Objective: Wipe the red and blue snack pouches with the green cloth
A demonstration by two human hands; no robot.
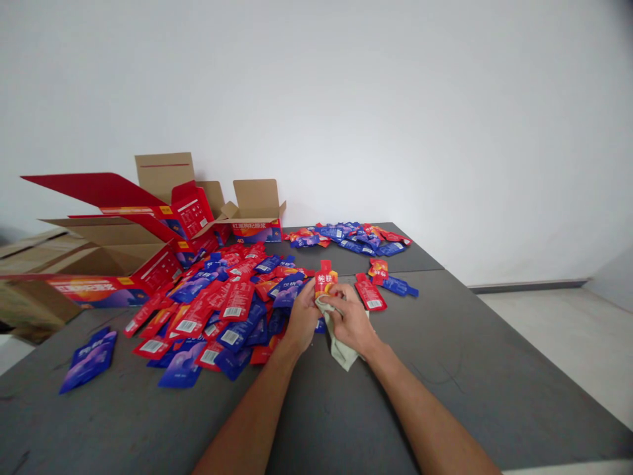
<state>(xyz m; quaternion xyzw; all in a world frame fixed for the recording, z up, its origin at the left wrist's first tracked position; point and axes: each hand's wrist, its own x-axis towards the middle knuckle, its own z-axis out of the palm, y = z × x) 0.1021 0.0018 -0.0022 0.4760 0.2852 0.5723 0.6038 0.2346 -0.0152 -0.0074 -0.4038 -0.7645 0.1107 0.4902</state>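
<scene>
A red spouted pouch (325, 280) with white lettering stands upright between my hands, its narrow top pointing up. My left hand (303, 318) is closed on the pouch's left side. A pale green cloth (342, 353) hangs from my right hand (350, 316), whose fingers press it against the pouch's lower front. The cloth and fingers hide the lower part of the pouch. Just right of my hands lie a red pouch (370, 294) and a blue pouch (399, 286). A big heap of red and blue pouches (237, 300) spreads to the left of my left hand.
Open red cardboard boxes (185, 218) stand at the back left, flaps raised, with a smaller open box (257, 229) beside them. Another pile of pouches (346, 236) lies along the far end of the grey table (445, 369). One blue pouch (90, 359) sits alone at left.
</scene>
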